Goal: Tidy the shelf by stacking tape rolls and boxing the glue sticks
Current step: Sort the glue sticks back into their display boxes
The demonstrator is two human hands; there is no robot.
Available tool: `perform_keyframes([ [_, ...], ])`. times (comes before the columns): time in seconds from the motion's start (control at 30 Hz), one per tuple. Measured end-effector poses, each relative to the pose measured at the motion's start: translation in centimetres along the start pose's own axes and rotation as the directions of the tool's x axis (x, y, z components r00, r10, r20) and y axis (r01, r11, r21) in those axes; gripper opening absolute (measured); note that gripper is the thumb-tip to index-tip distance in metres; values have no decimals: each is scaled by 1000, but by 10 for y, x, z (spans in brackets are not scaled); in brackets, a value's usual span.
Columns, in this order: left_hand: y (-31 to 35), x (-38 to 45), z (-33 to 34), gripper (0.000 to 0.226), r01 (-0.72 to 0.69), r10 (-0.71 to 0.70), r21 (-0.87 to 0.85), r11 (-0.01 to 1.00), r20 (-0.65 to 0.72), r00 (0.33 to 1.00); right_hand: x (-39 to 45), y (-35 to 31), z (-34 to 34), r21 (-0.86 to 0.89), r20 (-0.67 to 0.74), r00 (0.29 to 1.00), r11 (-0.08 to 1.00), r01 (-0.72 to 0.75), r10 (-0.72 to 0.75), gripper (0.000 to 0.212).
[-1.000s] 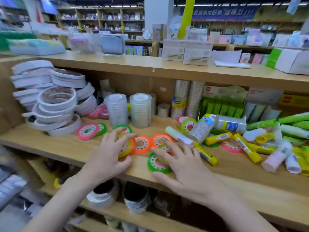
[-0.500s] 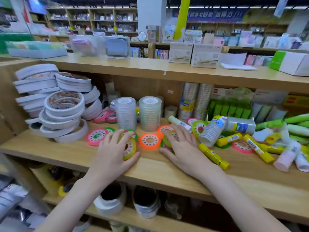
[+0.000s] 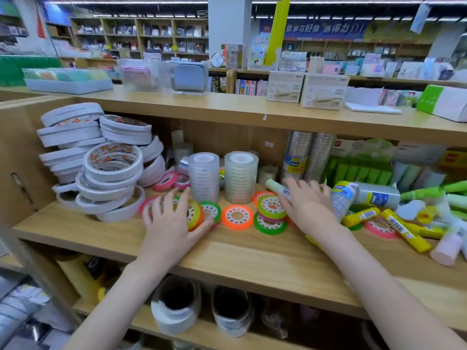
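Small coloured tape rolls lie scattered on the wooden shelf (image 3: pixel 252 256). My left hand (image 3: pixel 171 223) grips a tilted yellow and orange tape roll pair (image 3: pixel 195 214), thumb under it, next to a green roll (image 3: pixel 212 210). An orange roll (image 3: pixel 237 217) lies flat in the middle. A short stack of yellow-green, pink and green rolls (image 3: pixel 270 214) stands beside my right hand (image 3: pixel 308 205), whose fingers lie spread over more rolls and touch a pale green glue stick (image 3: pixel 276 188). Yellow glue sticks (image 3: pixel 404 229) lie loose to the right.
Two tall stacks of clear tape (image 3: pixel 222 175) stand behind the coloured rolls. A leaning pile of white tape rolls (image 3: pixel 101 162) fills the left. A glue bottle (image 3: pixel 364 195) and green tubes (image 3: pixel 429 193) crowd the right. Boxes (image 3: pixel 323 90) sit on the upper shelf.
Both hands have slid further back on the shelf. The left hand has tipped its yellow and orange rolls up on edge. Rolls by the right hand now sit in a short stack.
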State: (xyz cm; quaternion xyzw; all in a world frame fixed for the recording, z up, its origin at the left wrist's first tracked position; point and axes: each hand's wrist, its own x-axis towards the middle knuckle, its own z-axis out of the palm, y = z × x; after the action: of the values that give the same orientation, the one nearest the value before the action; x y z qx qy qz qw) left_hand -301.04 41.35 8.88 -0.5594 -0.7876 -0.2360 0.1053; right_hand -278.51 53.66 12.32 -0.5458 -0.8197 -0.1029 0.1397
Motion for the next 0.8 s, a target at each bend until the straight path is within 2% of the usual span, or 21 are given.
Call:
perform_keyframes([
  [0.1, 2, 1, 2, 84, -121, 122, 35, 992, -56, 991, 0, -5, 3, 6, -61, 998, 1000, 7, -6, 32],
  [0.2, 0, -1, 2, 76, -194, 192, -26, 981, -57, 980, 3, -1, 0, 208, -143, 990, 977, 45, -15, 26],
  [0.27, -2, 0, 3, 73, -248, 247, -73, 966, -24, 969, 4, -1, -2, 260, -139, 990, 964, 49, -13, 25],
  [0.33, -1, 2, 2, 67, -286, 288, -102, 953, 1, 958, 5, -4, -2, 173, -109, 994, 984, 45, -26, 24],
  [0.4, 3, 4, 3, 62, -312, 311, -121, 942, -29, 950, 6, -5, 2, 86, -82, 995, 995, 57, -50, 25],
  [0.43, 6, 5, 3, 59, -335, 331, -110, 936, -59, 942, 6, -5, 3, 112, -83, 994, 991, 74, -65, 25],
  [0.5, 13, 6, 6, 50, -376, 367, -95, 922, -98, 925, 7, -5, 2, 285, -84, 995, 955, 79, -57, 26],
  [0.57, 22, 9, 8, 45, -423, 412, -100, 900, -116, 904, 10, -7, -2, 381, -43, 999, 924, 43, -28, 28],
  [0.7, 39, 18, 10, 49, -511, 511, 22, 859, -70, 857, 12, -14, -15, 122, 150, 989, 992, -23, 5, 31],
  [0.8, 47, 26, 11, 52, -515, 519, 91, 853, -26, 855, 15, -14, -16, 182, 199, 980, 982, -51, 14, 31],
])
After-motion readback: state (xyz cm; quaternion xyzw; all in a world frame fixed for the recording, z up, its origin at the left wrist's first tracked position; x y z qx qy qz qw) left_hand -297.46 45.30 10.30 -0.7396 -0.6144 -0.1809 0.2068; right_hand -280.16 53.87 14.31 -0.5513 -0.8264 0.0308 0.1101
